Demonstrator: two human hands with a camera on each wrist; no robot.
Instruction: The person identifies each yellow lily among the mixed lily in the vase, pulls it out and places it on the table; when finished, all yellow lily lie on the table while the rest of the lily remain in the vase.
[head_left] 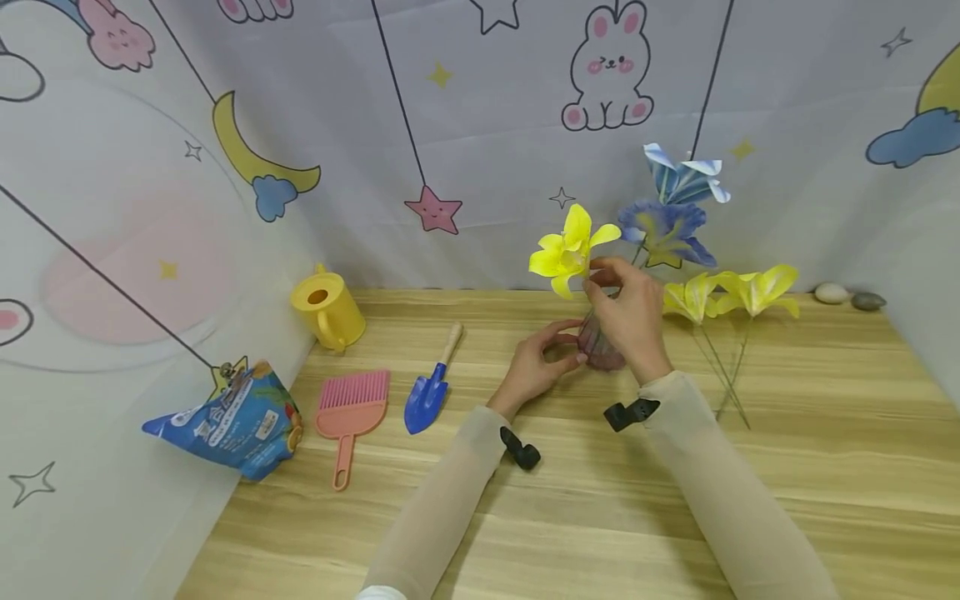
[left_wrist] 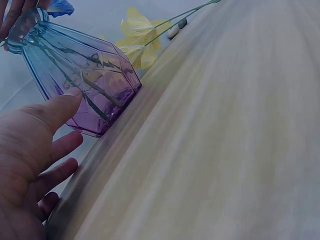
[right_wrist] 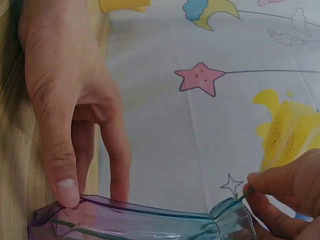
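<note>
A faceted glass vase [left_wrist: 100, 65], blue at the neck and purple at the base, stands on the wooden table near the backdrop. My left hand [head_left: 531, 369] holds its lower part between thumb and fingers. At the mouth, my right hand [head_left: 633, 315] pinches the green stem [right_wrist: 246, 193] of a yellow artificial flower [head_left: 564, 250]; its bloom leans left above the vase. A blue-violet flower [head_left: 667, 225] and a pale blue one [head_left: 684, 179] rise behind the right hand, and stems show inside the glass. In the head view, the right hand covers most of the vase's neck.
Two yellow lilies [head_left: 757, 292] lie on the table to the right, stems crossed. Pebbles [head_left: 831, 292] sit at the back right. To the left are a yellow watering can [head_left: 330, 310], a blue trowel [head_left: 427, 400], a pink dustpan with brush [head_left: 351, 417] and a blue bag [head_left: 240, 423].
</note>
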